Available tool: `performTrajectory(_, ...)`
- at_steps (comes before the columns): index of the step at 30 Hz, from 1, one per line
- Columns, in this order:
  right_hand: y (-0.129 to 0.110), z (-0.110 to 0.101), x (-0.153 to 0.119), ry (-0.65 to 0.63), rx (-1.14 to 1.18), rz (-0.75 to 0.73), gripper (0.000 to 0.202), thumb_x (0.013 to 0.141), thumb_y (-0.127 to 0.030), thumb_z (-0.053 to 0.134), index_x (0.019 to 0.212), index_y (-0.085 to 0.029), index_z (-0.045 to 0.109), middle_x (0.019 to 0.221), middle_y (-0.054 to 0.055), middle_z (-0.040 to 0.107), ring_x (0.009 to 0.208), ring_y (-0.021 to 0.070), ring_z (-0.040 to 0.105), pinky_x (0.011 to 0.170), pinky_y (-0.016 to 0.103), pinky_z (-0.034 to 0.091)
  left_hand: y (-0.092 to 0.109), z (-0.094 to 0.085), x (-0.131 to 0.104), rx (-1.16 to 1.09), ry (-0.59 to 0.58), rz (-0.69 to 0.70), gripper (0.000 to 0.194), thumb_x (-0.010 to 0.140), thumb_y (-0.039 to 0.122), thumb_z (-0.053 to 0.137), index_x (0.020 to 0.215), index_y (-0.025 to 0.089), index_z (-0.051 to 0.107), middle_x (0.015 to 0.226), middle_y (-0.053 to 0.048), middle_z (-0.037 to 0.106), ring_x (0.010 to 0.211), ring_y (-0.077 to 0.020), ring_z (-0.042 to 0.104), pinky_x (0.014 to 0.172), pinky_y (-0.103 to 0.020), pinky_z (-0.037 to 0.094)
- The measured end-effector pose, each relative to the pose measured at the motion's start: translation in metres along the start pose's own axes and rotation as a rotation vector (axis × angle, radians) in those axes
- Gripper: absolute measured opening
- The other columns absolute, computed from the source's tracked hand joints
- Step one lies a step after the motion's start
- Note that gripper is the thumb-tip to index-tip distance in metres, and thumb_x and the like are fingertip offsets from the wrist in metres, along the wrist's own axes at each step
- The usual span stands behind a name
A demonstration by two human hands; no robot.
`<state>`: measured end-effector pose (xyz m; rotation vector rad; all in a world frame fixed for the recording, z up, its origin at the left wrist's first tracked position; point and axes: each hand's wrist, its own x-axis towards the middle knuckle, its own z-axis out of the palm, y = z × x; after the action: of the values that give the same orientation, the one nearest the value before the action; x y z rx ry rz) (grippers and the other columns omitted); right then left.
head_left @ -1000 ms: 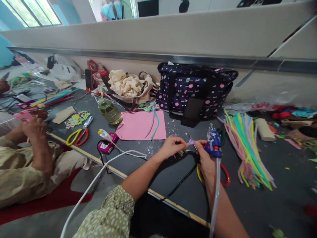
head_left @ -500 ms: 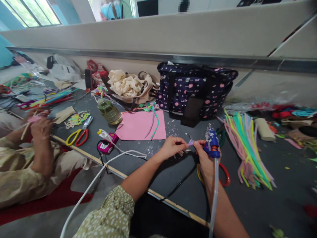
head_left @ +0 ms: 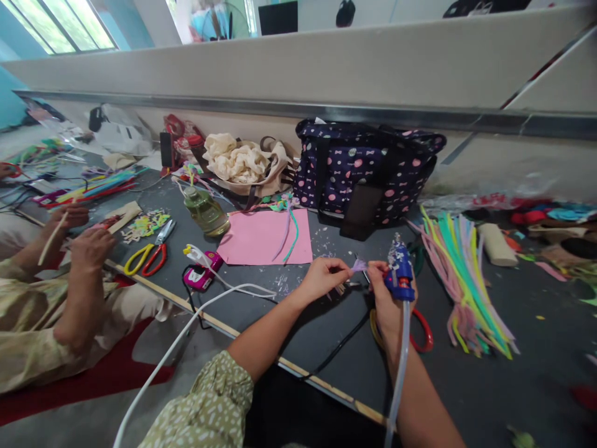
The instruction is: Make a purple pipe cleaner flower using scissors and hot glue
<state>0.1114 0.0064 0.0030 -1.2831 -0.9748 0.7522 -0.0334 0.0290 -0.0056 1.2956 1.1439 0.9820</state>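
My left hand (head_left: 325,277) is closed, pinching a small purple pipe-cleaner piece (head_left: 358,266) between thumb and fingertips. In my right hand (head_left: 386,297) is a blue glue gun (head_left: 400,274), with a long clear glue stick (head_left: 400,373) trailing from its rear. My right thumb and forefinger are close together just right of the purple piece, apart from it. Beneath my right wrist lies a pair of scissors (head_left: 423,331) with red and yellow handles, its blades partly hidden. A pink sheet (head_left: 252,239) beyond my left hand bears a purple and a green pipe cleaner (head_left: 293,236).
A bundle of coloured pipe cleaners (head_left: 466,280) lies to the right. A dark patterned bag (head_left: 359,165) stands behind, with a phone (head_left: 361,211) against it. Left are a liquid-filled bottle (head_left: 205,210), other scissors (head_left: 156,247), a white cable (head_left: 186,323) and a co-worker's hands (head_left: 91,249).
My right fingertips have drawn back slightly from the purple piece, which stays in my left hand. The co-worker's hands have moved apart, one holding a pale stick.
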Motion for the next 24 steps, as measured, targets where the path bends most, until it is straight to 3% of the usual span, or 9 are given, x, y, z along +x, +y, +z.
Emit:
performTrajectory(6,-0.0104,0.0024,-0.0033,0.018,0.001,0.035,0.028,0.074,-0.042,0.071,0.087,-0.02,0.061,0.082,-0.001,0.061,0.054,0.0087,0.046,0.053,0.025,0.039,0.005,-0.0025,0.0006,-0.123,0.128,-0.04,0.031,0.072,0.045,0.066,0.075,0.014,0.065,0.051,0.004,0.051,0.04,-0.0047,0.039,0.04,-0.018,0.031)
performTrajectory(17,-0.0006,-0.001,-0.0016,-0.045,-0.059,-0.083,0.03,0.073,-0.036,0.073,0.095,-0.019,0.062,0.09,0.002,0.064,0.069,0.012,0.054,0.07,0.029,0.046,0.0063,0.0008,-0.0028,0.043,0.08,0.095,0.025,0.076,0.038,0.064,0.073,0.013,0.067,0.061,0.0,0.058,0.05,-0.0066,0.046,0.047,-0.018,0.035)
performTrajectory(24,-0.0006,-0.0018,-0.0019,-0.043,-0.103,-0.107,0.029,0.074,-0.036,0.071,0.097,-0.021,0.061,0.088,0.001,0.063,0.067,0.0114,0.052,0.067,0.027,0.045,0.0023,0.0008,-0.0016,0.165,0.113,0.175,0.021,0.078,0.033,0.063,0.07,0.014,0.067,0.065,-0.001,0.061,0.06,-0.0091,0.051,0.057,-0.02,0.038)
